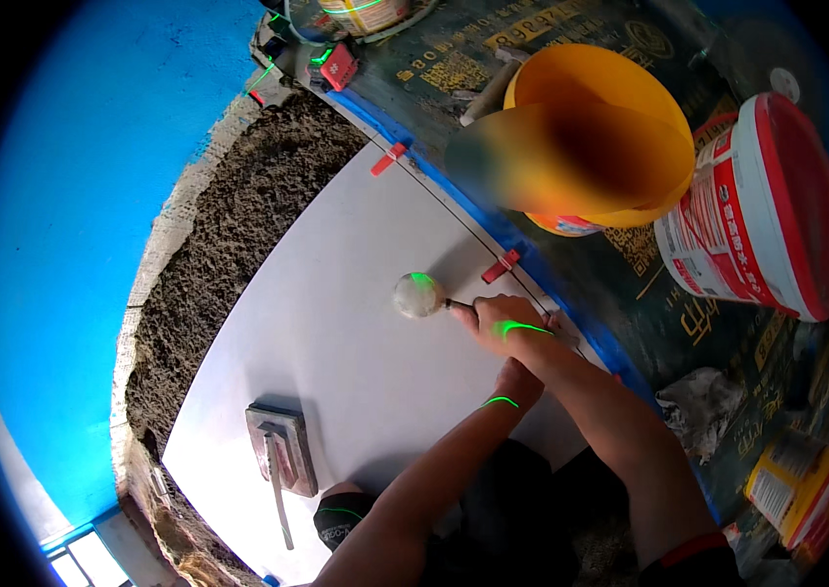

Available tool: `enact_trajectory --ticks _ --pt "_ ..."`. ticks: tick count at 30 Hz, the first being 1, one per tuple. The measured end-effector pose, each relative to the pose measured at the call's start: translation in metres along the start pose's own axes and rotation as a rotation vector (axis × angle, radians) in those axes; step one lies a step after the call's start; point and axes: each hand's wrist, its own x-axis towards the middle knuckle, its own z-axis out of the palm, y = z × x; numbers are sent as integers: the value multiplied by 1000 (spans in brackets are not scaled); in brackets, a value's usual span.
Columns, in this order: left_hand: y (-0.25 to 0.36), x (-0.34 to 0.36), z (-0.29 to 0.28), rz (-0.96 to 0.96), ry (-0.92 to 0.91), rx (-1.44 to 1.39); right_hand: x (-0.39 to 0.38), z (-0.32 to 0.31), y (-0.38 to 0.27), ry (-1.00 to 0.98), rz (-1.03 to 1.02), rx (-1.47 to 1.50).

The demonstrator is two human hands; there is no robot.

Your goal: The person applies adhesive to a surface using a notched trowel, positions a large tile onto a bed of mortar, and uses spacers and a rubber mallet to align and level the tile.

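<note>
My right hand point(505, 323) is closed round the short dark handle of a mallet point(417, 295) with a round whitish head. The head is over a large pale tile point(366, 342), and I cannot tell whether it touches. My left hand point(520, 383) reaches beneath my right forearm near the tile's right edge; its fingers are mostly hidden there. Red levelling wedges point(502, 266) sit along that edge. A flat rectangular pad with a long handle point(282, 448) rests on the tile's near left part. Green laser light falls on the mallet head and both arms.
Rough grey mortar point(229, 215) borders the tile on the left, beside a blue wall point(82, 245). Blue tape point(571, 303) lines the right edge. Beyond are a yellow bucket point(669, 108), a red-lidded pail point(762, 205), crumpled plastic point(700, 406) and a small yellow tub point(788, 479).
</note>
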Motion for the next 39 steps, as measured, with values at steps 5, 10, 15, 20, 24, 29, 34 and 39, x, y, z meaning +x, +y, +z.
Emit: enact_trajectory --ticks 5,10,15,20,24,29,34,39 --pt "-2 -1 -2 72 138 261 -2 3 -16 114 -138 146" --pt "-2 -3 7 63 -21 420 1 -1 -20 -94 20 13" --pt "2 -19 20 -71 -116 -148 -12 -5 -15 -100 204 -92" --pt "47 -32 -36 57 -543 -195 -25 -26 -15 -293 303 -99" --pt "22 -100 -69 256 -534 -511 -70 -9 -4 -301 460 30" --pt "-76 -82 -111 -269 276 -325 -190 25 40 -179 519 128" --pt "-74 4 -103 221 -322 70 -290 64 38 -247 732 171" --pt "-50 27 -81 345 -450 244 -299 55 15 -14 530 472"
